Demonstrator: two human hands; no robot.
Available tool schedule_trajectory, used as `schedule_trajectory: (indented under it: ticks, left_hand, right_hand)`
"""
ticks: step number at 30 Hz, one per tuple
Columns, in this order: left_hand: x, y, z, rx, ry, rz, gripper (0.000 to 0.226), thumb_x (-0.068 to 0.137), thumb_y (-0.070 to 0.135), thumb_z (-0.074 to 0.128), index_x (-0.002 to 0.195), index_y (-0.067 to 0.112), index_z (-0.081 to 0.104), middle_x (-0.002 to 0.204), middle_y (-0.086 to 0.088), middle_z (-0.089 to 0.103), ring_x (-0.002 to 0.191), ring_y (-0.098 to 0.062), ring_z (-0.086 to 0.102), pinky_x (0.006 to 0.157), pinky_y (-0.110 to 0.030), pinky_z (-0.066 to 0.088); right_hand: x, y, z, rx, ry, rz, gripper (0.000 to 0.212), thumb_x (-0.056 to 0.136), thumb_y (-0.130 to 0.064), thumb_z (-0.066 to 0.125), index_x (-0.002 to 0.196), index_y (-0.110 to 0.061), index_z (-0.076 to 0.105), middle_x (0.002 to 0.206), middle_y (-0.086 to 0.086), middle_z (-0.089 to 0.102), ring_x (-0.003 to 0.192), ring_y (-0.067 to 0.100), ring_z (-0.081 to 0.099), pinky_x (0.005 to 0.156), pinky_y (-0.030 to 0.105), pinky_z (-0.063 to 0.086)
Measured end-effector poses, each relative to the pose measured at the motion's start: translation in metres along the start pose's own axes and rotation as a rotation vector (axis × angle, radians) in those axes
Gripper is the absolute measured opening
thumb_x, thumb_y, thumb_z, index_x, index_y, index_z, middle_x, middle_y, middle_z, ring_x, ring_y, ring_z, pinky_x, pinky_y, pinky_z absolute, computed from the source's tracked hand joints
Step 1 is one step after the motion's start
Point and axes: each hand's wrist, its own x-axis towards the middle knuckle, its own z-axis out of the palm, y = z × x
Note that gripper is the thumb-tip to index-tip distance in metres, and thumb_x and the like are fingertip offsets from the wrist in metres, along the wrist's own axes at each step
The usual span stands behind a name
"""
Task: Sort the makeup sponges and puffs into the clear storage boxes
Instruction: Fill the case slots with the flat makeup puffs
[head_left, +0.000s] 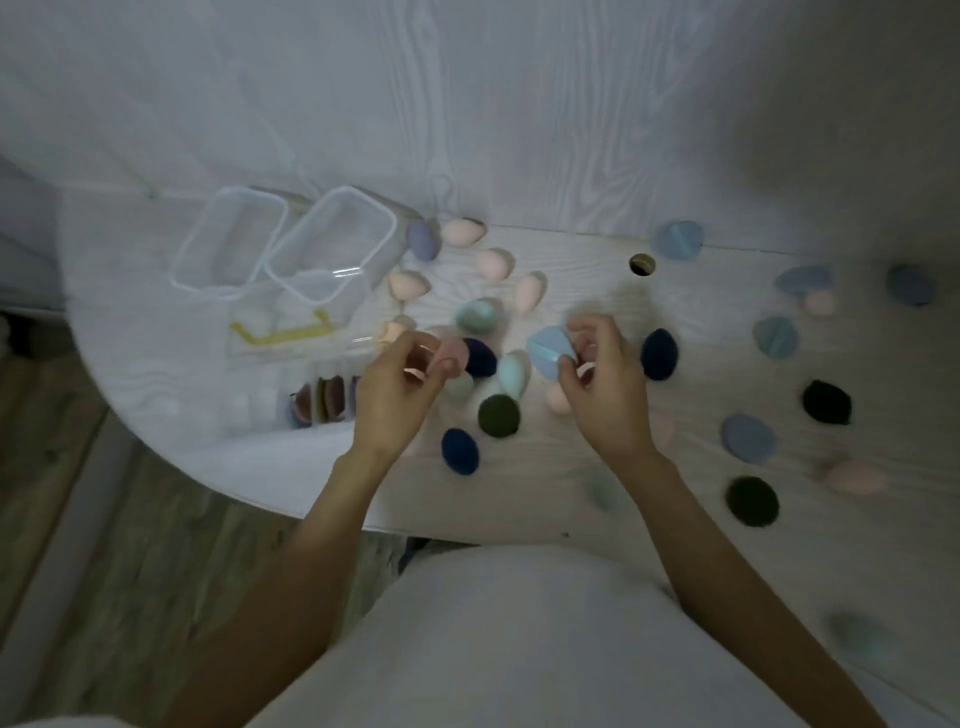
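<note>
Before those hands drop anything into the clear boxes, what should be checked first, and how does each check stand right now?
1. Right hand grips a piece: ok, it pinches the light blue sponge.
2. Left hand grips a piece: ok, it pinches a pink sponge.
3. Boxes open: ok, both clear boxes have no lids on.
4. Room inside the boxes: ok, both look empty.
5. Which box takes which kind: cannot tell, nothing sorted there yet.
6. Path to the boxes: ok, only low sponges lie between.
</note>
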Motion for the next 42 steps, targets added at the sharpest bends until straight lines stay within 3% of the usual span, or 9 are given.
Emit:
schedule_trajectory:
  ticks: [4,8,12,16,19,21,27,36,42]
  left_hand:
    - [-0.026,-0.046,-0.056,-0.059,0.156,-0.178,0.022,0.085,0.017,0.065,0.097,0.024,0.048,0.083,0.015,0.059,0.075,-0.003,0.06,0.065,-0.014,0.046]
    - [-0.03,-0.087,-0.093,-0.047,0.166,-0.218,0.013,0.086,0.017,0.062,0.084,0.024,0.051,0.093,0.006,0.064,0.08,-0.013,0.063,0.071,-0.027,0.052]
    - [-0.021,-0.103,-0.114,-0.053,0.116,-0.234,0.006,0.088,0.016,0.061,0.083,0.018,0.057,0.087,0.013,0.064,0.079,-0.007,0.062,0.065,-0.013,0.047]
    - [-0.014,-0.12,-0.137,-0.032,0.128,-0.25,0.002,0.088,0.018,0.059,0.088,0.018,0.061,0.09,0.009,0.065,0.078,-0.005,0.061,0.068,-0.019,0.05]
    - [-0.01,-0.125,-0.142,0.014,0.084,-0.221,0.006,0.087,0.02,0.059,0.088,0.019,0.064,0.092,0.006,0.068,0.076,-0.005,0.063,0.067,-0.018,0.051]
    - [-0.007,-0.125,-0.141,0.06,0.033,-0.186,0.006,0.085,0.023,0.059,0.085,0.022,0.065,0.09,0.006,0.068,0.076,-0.005,0.064,0.068,-0.019,0.053]
    - [-0.005,-0.117,-0.141,0.005,0.005,-0.168,0.01,0.083,0.013,0.065,0.085,0.022,0.064,0.087,0.011,0.064,0.071,0.002,0.059,0.061,0.002,0.041]
    - [0.002,-0.121,-0.137,0.151,-0.038,-0.116,0.008,0.085,0.017,0.063,0.09,0.019,0.069,0.095,0.0,0.069,0.075,-0.009,0.063,0.067,-0.018,0.049]
    - [0.006,-0.133,-0.125,0.335,-0.161,-0.071,0.012,0.084,0.019,0.066,0.094,0.017,0.071,0.097,-0.004,0.067,0.079,-0.016,0.061,0.068,-0.023,0.042]
  right_hand:
    - [-0.011,-0.035,0.055,0.05,-0.133,0.017,0.034,0.086,-0.009,0.062,0.118,-0.012,0.052,0.093,0.001,0.057,0.081,0.013,0.055,0.074,0.026,0.047]
    - [-0.019,-0.063,0.098,0.057,-0.172,0.027,0.033,0.087,-0.01,0.062,0.119,-0.012,0.052,0.095,0.001,0.057,0.081,0.013,0.056,0.072,0.024,0.047]
    - [-0.027,-0.079,0.123,0.045,-0.169,0.032,0.032,0.087,-0.01,0.061,0.118,-0.01,0.053,0.099,0.005,0.059,0.088,0.018,0.058,0.074,0.031,0.05]
    - [-0.034,-0.091,0.141,0.019,-0.136,0.05,0.033,0.087,-0.01,0.062,0.118,-0.009,0.052,0.101,0.007,0.059,0.091,0.014,0.055,0.068,0.015,0.042]
    - [-0.038,-0.097,0.152,0.033,-0.131,0.087,0.035,0.088,-0.011,0.061,0.121,-0.013,0.051,0.095,-0.006,0.055,0.088,0.008,0.053,0.071,0.02,0.043]
    - [-0.04,-0.101,0.158,0.034,-0.121,0.081,0.034,0.087,-0.01,0.061,0.12,-0.012,0.053,0.085,-0.018,0.049,0.079,0.0,0.05,0.07,0.012,0.04]
    - [-0.044,-0.1,0.159,0.005,-0.102,0.03,0.031,0.087,-0.008,0.061,0.118,-0.009,0.055,0.082,-0.024,0.044,0.075,-0.006,0.047,0.067,0.001,0.038]
    - [-0.045,-0.091,0.153,0.019,-0.12,0.019,0.032,0.087,-0.009,0.061,0.118,-0.009,0.054,0.09,-0.008,0.051,0.076,-0.001,0.048,0.065,0.004,0.04]
    - [-0.047,-0.087,0.153,0.03,-0.14,0.021,0.031,0.086,-0.01,0.061,0.116,-0.01,0.055,0.092,0.0,0.057,0.084,0.014,0.057,0.069,0.022,0.048]
